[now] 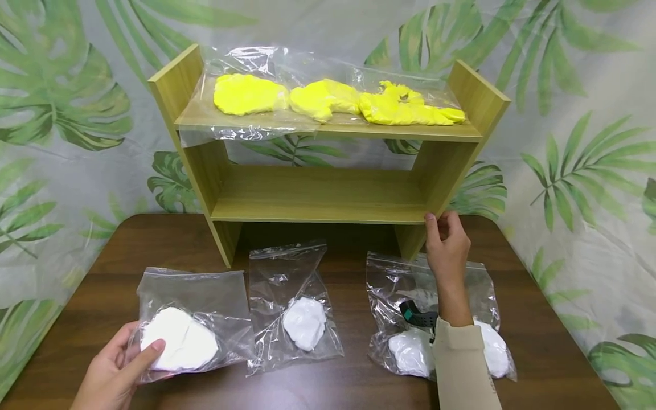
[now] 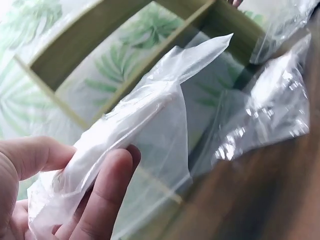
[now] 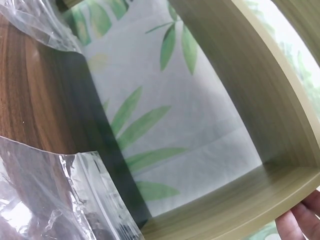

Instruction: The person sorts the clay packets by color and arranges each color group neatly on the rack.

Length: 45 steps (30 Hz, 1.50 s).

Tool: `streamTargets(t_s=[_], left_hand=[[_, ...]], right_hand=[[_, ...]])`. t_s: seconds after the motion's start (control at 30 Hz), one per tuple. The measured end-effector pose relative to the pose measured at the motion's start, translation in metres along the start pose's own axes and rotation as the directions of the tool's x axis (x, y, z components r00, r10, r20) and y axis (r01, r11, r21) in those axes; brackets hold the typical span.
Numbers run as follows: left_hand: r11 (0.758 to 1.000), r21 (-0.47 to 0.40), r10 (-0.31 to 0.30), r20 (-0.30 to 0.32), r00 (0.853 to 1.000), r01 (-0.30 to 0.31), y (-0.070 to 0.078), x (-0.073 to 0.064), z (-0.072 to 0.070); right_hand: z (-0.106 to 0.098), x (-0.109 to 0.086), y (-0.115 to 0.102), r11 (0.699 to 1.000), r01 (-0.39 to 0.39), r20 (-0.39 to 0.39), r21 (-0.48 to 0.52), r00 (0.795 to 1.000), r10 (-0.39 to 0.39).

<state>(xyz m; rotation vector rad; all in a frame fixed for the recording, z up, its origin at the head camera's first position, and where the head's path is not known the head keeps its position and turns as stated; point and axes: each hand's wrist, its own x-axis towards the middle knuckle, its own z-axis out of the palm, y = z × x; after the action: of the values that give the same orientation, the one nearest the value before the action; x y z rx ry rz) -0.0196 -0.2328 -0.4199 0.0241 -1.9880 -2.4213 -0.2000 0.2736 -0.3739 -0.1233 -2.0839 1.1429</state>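
Note:
My left hand (image 1: pixel 120 364) pinches a clear zip bag (image 1: pixel 225 296) with a flat white lump (image 1: pixel 179 341) inside, thumb on top and fingers beneath. In the left wrist view the bagged lump (image 2: pixel 120 125) is seen edge-on between thumb and fingers. My right hand (image 1: pixel 447 242) grips the right side panel of a small wooden shelf (image 1: pixel 318 213), near the front end of its middle board. At the lower right of the right wrist view, fingertips (image 3: pixel 290 225) lie against the panel's outer edge.
Bagged yellow lumps (image 1: pixel 251 94) lie along the shelf's top board. A bag with a white lump (image 1: pixel 304 323) lies mid-table, and more bagged white lumps (image 1: pixel 411 352) lie under my right forearm. A leaf-print cloth (image 1: pixel 579 171) hangs behind the brown table (image 1: pixel 353 393).

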Motion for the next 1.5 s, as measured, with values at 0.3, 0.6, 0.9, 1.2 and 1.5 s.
streamTargets(t_s=[0.3, 0.6, 0.9, 1.2, 1.5], left_hand=[[0.992, -0.015, 0.125, 0.195, 0.973, -0.124, 0.031, 0.016, 0.023], [0.988, 0.037, 0.138, 0.215, 0.967, -0.149, 0.060, 0.026, 0.055], [0.961, -0.027, 0.267, 0.334, 0.904, -0.274, 0.091, 0.041, 0.092], [0.955, -0.023, 0.286, 0.349, 0.892, -0.297, 0.119, 0.043, 0.115], [0.892, -0.109, 0.447, 0.363, 0.818, -0.439, 0.127, 0.059, 0.126]], right_hand=[[0.002, 0.002, 0.001, 1.000, 0.004, -0.017, -0.008, 1.000, -0.004], [0.001, 0.001, 0.001, 1.000, -0.024, -0.002, 0.009, 1.000, 0.024], [0.000, 0.001, -0.001, 1.000, -0.024, -0.010, -0.005, 1.000, 0.024], [0.000, 0.000, -0.001, 1.000, -0.015, -0.012, -0.014, 1.000, 0.015], [0.001, 0.001, 0.001, 1.000, 0.000, -0.016, -0.012, 1.000, 0.000]])
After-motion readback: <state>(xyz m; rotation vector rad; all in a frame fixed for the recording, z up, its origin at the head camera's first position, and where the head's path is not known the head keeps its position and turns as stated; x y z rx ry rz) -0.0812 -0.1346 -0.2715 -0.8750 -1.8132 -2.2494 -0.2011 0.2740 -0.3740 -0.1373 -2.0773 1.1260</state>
